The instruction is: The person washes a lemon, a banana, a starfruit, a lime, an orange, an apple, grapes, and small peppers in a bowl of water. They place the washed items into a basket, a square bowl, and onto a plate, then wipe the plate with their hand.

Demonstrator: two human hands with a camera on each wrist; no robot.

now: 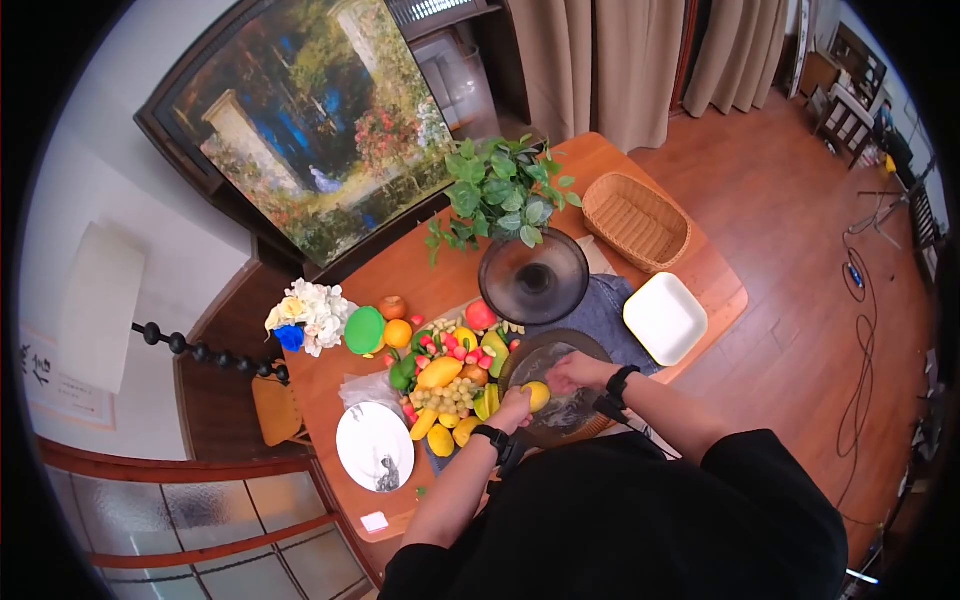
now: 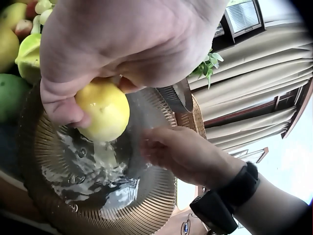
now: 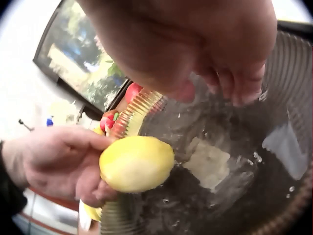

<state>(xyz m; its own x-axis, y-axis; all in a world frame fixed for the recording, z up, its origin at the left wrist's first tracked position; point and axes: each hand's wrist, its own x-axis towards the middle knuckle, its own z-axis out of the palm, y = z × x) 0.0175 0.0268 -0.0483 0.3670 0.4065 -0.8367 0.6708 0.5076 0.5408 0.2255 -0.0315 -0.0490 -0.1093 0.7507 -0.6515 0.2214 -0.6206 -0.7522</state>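
A ribbed, see-through bowl (image 1: 590, 428) of water stands at the table's near edge, its surface rippled. Over its left side the left hand (image 1: 515, 410) holds a yellow lemon (image 1: 539, 396), fingers and thumb round it; the left wrist view shows the lemon (image 2: 103, 110) just above the water. The right hand (image 1: 580, 373) is over the bowl's other side, apart from the lemon. In the right wrist view its fingers (image 3: 239, 85) hang loosely bent at the water, holding nothing visible.
Left of the bowl lies a heap of fruit with grapes (image 1: 446, 397). A white plate (image 1: 362, 440), a dark glass stand (image 1: 535, 310), a white tray (image 1: 665, 318), a wicker basket (image 1: 637, 222), a leafy plant (image 1: 500, 190) and flowers (image 1: 318, 310) stand around.
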